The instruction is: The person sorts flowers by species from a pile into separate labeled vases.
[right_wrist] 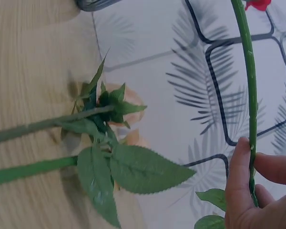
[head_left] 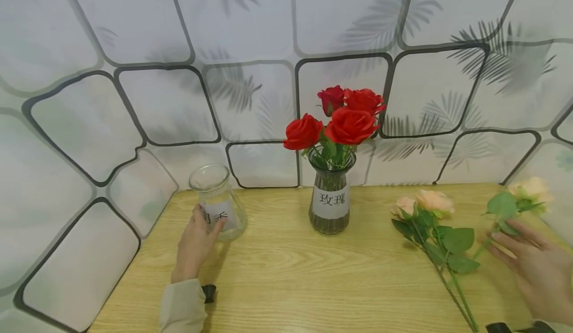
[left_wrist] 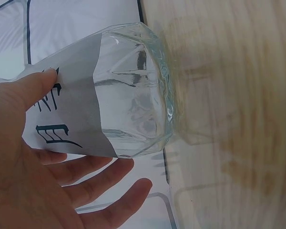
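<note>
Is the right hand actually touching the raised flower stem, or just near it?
Touching. The right wrist view shows it: fingers of the right hand pinch the green stem from both sides.

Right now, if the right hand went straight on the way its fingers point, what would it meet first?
Most likely the peach roses lying on the table, ahead and to the left of the right hand; depth is unclear, and the hand looks raised, so it might pass over them.
</note>
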Tool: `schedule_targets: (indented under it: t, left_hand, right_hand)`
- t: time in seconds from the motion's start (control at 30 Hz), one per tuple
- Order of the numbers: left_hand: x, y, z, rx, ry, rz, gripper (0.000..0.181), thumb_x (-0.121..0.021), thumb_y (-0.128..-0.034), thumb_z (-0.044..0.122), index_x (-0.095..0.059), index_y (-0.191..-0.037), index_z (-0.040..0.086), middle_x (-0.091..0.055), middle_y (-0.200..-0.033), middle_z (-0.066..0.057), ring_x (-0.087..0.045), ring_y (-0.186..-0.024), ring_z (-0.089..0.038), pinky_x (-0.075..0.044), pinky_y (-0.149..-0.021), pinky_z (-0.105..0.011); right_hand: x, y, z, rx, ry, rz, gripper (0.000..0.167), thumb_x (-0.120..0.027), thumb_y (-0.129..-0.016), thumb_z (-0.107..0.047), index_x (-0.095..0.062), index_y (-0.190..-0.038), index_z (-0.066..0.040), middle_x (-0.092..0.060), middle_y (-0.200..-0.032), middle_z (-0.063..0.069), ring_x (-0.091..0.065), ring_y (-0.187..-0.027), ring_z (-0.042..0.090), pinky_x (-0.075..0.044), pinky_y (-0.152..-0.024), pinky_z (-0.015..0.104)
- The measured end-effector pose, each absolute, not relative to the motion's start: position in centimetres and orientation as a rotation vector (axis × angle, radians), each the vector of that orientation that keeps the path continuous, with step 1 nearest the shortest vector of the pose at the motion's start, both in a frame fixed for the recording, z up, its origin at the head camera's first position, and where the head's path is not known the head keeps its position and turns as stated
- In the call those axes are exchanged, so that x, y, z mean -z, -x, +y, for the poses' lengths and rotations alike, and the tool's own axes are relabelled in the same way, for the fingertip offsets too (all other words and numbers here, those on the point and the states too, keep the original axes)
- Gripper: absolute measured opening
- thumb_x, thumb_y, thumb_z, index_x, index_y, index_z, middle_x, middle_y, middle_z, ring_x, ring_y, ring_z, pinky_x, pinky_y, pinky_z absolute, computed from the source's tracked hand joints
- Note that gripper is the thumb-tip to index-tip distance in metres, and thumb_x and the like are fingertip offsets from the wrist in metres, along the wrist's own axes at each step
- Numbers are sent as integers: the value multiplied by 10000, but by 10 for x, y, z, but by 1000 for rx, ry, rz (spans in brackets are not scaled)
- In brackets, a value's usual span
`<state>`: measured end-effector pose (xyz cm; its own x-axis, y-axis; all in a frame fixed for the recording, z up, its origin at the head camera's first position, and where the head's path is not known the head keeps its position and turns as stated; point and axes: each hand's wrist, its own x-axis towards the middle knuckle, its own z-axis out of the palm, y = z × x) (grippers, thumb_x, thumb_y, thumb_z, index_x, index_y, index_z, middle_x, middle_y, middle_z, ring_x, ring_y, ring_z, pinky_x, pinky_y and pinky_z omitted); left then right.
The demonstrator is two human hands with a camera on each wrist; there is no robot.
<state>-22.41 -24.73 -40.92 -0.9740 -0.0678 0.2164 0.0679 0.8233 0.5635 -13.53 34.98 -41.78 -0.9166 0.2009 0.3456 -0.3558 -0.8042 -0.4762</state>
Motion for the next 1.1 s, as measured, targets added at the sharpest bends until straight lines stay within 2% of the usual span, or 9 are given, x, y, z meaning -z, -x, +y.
schedule_targets:
  t: [0.1,0.17,0.23,0.5,0.73,1.0,1.1]
  left_hand:
    - [409,225,-247,884,1,-2784,771,-569,-1056,303,-149,-1503,-164,-400,-1407,-454,-481,-1257,-573,-458,-957,-664]
    - [409,225,-247,895,5,-2782,772,-568,-1056,307,-151,-1505,-162,-391,-1419,-450,-470,-1270,-570,-452,-967,-663]
    - [409,226,-247,902,11,-2781,773,-568,-1056,311,-154,-1506,-163,-387,-1424,-449,-467,-1274,-569,-454,-966,-663]
    - [411,225,-247,908,8,-2781,782,-571,-1053,319,-148,-1509,-156,-396,-1419,-446,-478,-1263,-569,-459,-955,-664]
    - [411,224,-248,907,11,-2768,772,-575,-1051,314,-158,-1505,-150,-411,-1403,-448,-492,-1247,-572,-469,-940,-662]
    - [412,225,-247,916,19,-2750,769,-590,-1046,304,-173,-1503,-152,-422,-1396,-447,-492,-1252,-569,-458,-961,-664]
    - [413,225,-248,912,19,-2741,763,-594,-1044,303,-184,-1499,-151,-440,-1379,-446,-509,-1233,-569,-469,-943,-663]
  right_hand:
    - [409,136,341,-2602,-199,-897,360,-439,-950,262,-699,-1124,85,-729,-1017,158,-742,-883,307,-623,-706,441]
    - [401,136,334,-2514,12,-1028,382,-517,-914,272,-729,-1109,22,-728,-998,79,-749,-841,253,-624,-660,402]
    - [396,137,328,-2478,102,-1070,391,-556,-898,267,-737,-1117,-2,-709,-1015,41,-750,-833,230,-622,-652,389]
    - [383,144,303,-2446,140,-981,377,-543,-892,283,-719,-1111,31,-641,-1060,76,-750,-795,256,-620,-668,390]
    - [377,148,284,-2441,161,-931,352,-560,-879,286,-714,-1083,44,-653,-969,108,-746,-740,270,-618,-647,407]
    - [369,155,265,-2425,105,-850,368,-538,-851,334,-669,-1086,83,-621,-999,137,-737,-716,290,-609,-644,442]
    - [363,161,253,-2390,136,-816,378,-532,-826,363,-649,-1066,95,-624,-921,159,-729,-659,288,-608,-599,440]
